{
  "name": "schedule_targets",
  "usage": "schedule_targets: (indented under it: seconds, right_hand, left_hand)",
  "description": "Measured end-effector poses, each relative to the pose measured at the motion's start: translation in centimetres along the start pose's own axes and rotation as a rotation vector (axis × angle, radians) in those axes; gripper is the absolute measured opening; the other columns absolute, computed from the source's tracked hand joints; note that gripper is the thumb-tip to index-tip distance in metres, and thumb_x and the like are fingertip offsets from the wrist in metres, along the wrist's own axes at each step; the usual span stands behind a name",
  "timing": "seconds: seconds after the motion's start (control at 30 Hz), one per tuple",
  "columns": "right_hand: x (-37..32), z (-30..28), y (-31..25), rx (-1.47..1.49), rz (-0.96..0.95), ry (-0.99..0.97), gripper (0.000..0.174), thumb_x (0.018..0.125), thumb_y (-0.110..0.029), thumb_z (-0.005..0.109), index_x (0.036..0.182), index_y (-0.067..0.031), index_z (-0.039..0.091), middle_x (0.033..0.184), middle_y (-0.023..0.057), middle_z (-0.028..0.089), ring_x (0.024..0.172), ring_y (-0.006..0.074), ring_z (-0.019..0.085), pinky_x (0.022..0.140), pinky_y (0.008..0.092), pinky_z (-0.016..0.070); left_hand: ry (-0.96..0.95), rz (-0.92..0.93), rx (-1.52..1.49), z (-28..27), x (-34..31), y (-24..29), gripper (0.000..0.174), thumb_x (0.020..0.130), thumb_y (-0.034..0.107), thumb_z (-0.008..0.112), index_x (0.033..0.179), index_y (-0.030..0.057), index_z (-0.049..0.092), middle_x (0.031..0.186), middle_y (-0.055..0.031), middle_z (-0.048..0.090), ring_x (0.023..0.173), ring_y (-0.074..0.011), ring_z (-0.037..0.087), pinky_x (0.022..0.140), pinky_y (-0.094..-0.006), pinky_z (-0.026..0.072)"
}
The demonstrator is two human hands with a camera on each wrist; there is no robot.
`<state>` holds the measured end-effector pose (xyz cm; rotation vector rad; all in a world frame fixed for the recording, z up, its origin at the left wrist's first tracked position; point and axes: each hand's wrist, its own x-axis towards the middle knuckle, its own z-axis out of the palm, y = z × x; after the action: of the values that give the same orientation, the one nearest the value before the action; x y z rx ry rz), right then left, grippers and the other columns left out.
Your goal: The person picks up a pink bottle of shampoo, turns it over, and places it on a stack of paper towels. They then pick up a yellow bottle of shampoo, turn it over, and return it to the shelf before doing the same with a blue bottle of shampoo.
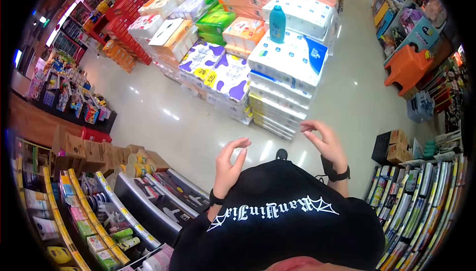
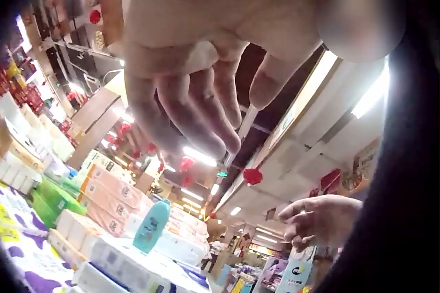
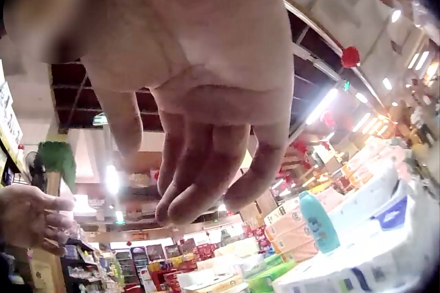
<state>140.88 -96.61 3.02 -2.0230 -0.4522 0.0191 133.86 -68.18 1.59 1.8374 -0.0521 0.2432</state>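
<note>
Both hands hang in the air before the body with nothing in them. The left hand is nearer the shelf side, fingers loosely bent and thumb apart in the left wrist view. My right hand is held out by the near corner of the paper stack, its fingers relaxed and gently curved. A teal bottle stands upright on a white and blue tissue pack, beyond both hands. That pack tops a tall pile of wrapped packs. Purple and white packs lie beside it on the left.
Shelves of boxed and bottled goods stand close at the left, with cardboard boxes behind. On the right are a book-like row of packets and orange stools. Shiny floor runs around the paper display.
</note>
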Motion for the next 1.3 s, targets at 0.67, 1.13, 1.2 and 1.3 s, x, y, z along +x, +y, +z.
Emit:
schedule_targets:
  seconds: [0.67,1.13,1.2,1.3]
  right_hand:
    - [14.7,-8.1,11.2,0.218,0.188,0.141,0.021,0.091,-0.009,0.063,0.11,0.0,0.065,0.097,0.0103,0.07,0.091,0.0184,0.066,0.083,0.0311,0.0504]
    - [31.3,-3.8,17.8,0.518,0.423,0.311,0.041,0.093,-0.014,0.062,0.132,-0.0051,0.052,0.117,0.0124,0.063,0.096,0.0179,0.061,0.085,0.0299,0.048]
    - [32.9,-2.4,19.6,0.418,0.447,0.307,0.049,0.092,-0.016,0.063,0.137,-0.0058,0.046,0.121,0.0156,0.061,0.097,0.0194,0.062,0.085,0.0302,0.0484]
    - [36.6,-1.2,21.3,0.307,0.486,0.26,0.073,0.09,-0.02,0.066,0.15,-0.0076,0.028,0.134,0.0246,0.052,0.096,0.0216,0.063,0.083,0.0325,0.0501]
  left_hand:
    - [-0.241,0.091,0.041,11.4,25.2,-3.1,0.037,0.089,0.003,0.061,0.126,0.0001,0.057,0.116,-0.0121,0.065,0.105,-0.0204,0.063,0.093,-0.0321,0.0477]
    - [-0.358,-0.122,-0.116,12.7,44.6,-16.0,0.057,0.089,0.015,0.066,0.139,0.0037,0.042,0.131,-0.0168,0.051,0.116,-0.0265,0.055,0.094,-0.0376,0.0479]
    - [-0.413,-0.137,-0.066,12.7,46.4,-16.5,0.065,0.087,0.019,0.07,0.142,0.0037,0.038,0.136,-0.0195,0.047,0.119,-0.0307,0.053,0.095,-0.041,0.047]
    - [-0.427,-0.174,-0.085,13.4,49.0,-18.1,0.071,0.086,0.02,0.071,0.145,0.0037,0.035,0.142,-0.0204,0.042,0.12,-0.0339,0.052,0.096,-0.0419,0.0466]
